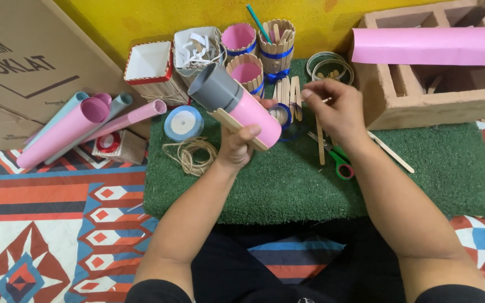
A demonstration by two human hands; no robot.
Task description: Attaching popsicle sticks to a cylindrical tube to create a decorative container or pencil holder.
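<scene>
Green turf mat (pixel 287 185) lies below. Left hand (pixel 237 147) clamps the grey tube (pixel 234 104), pink-wrapped, light and stiff, around its middle; right hand (pixel 332 106) pinches a thin stick (pixel 327 100) beside it.

A home craft corner: patterned floor mat (pixel 57 224), green turf mat (pixel 287 185), rolled paper (pixel 63 132), stick-covered holders (pixel 276 42).
</scene>
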